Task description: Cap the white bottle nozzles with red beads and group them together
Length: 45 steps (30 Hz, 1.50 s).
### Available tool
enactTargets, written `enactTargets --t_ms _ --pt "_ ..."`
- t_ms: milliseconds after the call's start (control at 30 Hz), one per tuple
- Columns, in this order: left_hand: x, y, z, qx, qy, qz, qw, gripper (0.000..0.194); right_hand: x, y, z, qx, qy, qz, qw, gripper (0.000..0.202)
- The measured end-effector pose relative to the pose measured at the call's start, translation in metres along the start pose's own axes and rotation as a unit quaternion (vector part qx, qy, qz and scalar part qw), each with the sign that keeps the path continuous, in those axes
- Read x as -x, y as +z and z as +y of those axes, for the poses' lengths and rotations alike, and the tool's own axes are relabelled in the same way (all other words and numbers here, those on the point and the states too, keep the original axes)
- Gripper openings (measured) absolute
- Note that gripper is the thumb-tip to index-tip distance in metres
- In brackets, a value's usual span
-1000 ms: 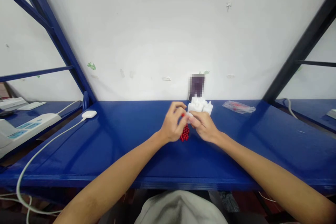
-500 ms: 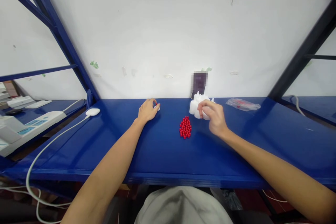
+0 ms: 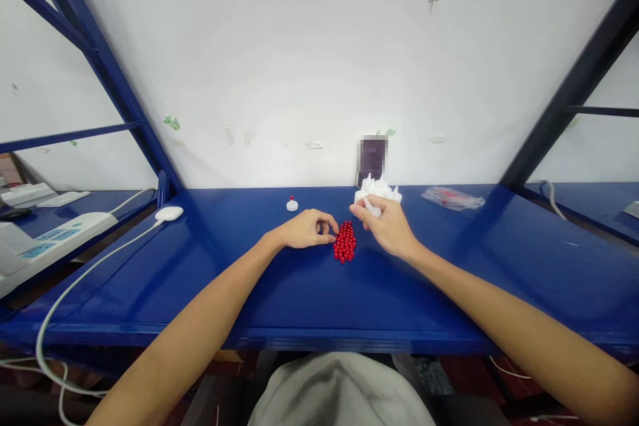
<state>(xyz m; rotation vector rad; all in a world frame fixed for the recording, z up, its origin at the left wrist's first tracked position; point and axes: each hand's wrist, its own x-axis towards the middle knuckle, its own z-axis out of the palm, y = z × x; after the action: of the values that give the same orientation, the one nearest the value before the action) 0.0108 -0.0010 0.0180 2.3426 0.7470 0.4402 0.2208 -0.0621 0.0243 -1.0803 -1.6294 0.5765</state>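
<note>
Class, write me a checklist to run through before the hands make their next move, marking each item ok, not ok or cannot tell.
1. Right hand grips a small bottle: ok.
2. Held bottle has a red cap on: not ok; only white shows on it.
3. Left hand is at the red caps: ok, fingertips at the group's left edge.
4. Left hand has a single cap pinched: cannot tell; too small to see.
5. Loose caps are together: ok, one group on the blue table.
6. Red-topped bottle stands upright, apart from both hands: ok.
</note>
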Motion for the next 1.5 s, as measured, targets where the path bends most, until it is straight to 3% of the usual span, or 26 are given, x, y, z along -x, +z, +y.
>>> enactTargets --t_ms 233,400,467,567,733,867,1033,1300,1433,1500 --pt "-0.003 0.007 -0.002 0.017 0.018 0.045 0.999 0.019 0.008 0.001 0.002 0.026 -0.056 0.050 0.997 0.037" --pt "-0.006 0.013 0.022 0.143 0.045 0.237 0.960 0.023 0.008 0.000 0.006 -0.049 -0.069 -0.050 0.995 0.038" --pt "-0.006 0.018 0.035 0.179 0.069 0.272 0.943 0.023 0.009 0.003 0.006 -0.070 -0.052 -0.082 0.993 0.041" --pt "-0.005 0.029 0.048 0.193 0.085 0.250 0.945 0.023 0.013 0.007 0.006 -0.103 -0.012 -0.096 0.990 0.045" --pt "-0.005 0.041 0.049 0.223 0.087 0.228 0.944 0.026 0.015 0.008 0.002 -0.100 0.001 -0.071 0.992 0.046" --pt "-0.005 0.041 0.050 0.255 0.093 0.237 0.933 0.027 0.013 0.006 -0.002 -0.092 0.005 -0.073 0.993 0.047" --pt "-0.004 0.046 0.052 0.223 0.103 0.185 0.951 0.023 0.013 0.005 0.002 -0.044 -0.009 -0.094 0.994 0.043" --pt "-0.002 0.052 0.051 0.204 0.088 0.179 0.959 0.022 0.014 -0.001 0.006 0.040 -0.028 -0.111 0.993 0.041" --pt "-0.006 0.050 0.051 0.220 0.091 0.176 0.955 0.023 0.012 0.001 0.002 0.045 -0.039 -0.093 0.994 0.039" --pt "-0.011 0.043 0.044 0.258 0.083 0.200 0.942 0.024 0.010 0.001 0.002 0.044 -0.029 -0.071 0.996 0.035"
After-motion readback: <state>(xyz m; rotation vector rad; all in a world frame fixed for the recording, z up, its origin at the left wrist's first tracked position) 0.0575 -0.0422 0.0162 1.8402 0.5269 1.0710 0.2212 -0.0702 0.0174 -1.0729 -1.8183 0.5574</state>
